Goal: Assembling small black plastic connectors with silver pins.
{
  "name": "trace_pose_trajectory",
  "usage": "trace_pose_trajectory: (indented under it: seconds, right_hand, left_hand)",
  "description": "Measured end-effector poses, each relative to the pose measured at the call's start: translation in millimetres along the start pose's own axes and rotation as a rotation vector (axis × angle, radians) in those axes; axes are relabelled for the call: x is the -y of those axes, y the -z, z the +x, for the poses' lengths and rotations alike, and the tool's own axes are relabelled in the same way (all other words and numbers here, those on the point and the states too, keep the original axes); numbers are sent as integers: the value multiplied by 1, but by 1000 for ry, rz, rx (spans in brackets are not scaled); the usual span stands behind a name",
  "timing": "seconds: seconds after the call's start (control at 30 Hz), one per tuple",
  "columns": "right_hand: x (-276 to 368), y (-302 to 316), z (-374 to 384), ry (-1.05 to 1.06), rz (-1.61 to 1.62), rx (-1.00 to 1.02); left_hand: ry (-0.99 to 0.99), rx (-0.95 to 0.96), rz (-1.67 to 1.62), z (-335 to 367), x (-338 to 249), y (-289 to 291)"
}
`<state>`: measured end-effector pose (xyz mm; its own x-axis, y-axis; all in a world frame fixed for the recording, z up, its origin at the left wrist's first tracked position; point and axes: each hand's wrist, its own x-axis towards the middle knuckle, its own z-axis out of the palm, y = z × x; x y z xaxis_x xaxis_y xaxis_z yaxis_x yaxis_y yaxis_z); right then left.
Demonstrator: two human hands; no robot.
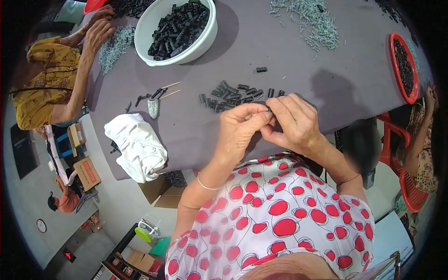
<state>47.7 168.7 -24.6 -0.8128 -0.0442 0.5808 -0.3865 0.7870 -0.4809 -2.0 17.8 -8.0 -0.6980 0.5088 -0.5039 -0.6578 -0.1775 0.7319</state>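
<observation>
Above the near edge of the grey table, my left hand (243,127) and my right hand (295,122) meet, fingertips pinched together. Between them shows a bit of a small black part (269,109); the fingers hide most of it. Just beyond my hands lies a loose pile of short black plastic cylinders (228,96), with one black cylinder (261,69) apart from it, farther off. A few more lie close to my right hand's knuckles. A thin pale band circles my left wrist.
A white bowl (210,35) of black parts stands at the far left, small metal springs (310,23) lie at the back. A white cloth (135,144) lies on the left, near sticks and a grey thimble-like piece (153,108). A red tray (393,42) and co-workers' arms (77,88) flank the table.
</observation>
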Motion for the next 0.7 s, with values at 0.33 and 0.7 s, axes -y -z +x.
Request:
trace_pose_trajectory:
  seconds: [0.33,0.7]
  right_hand:
    - [0,1,-5,-5,-35,66]
    - [-17,-3,-11,16,-18,39]
  left_hand:
    - [-12,18,93,2,3,0]
    - [-66,27,125,-3,11,5]
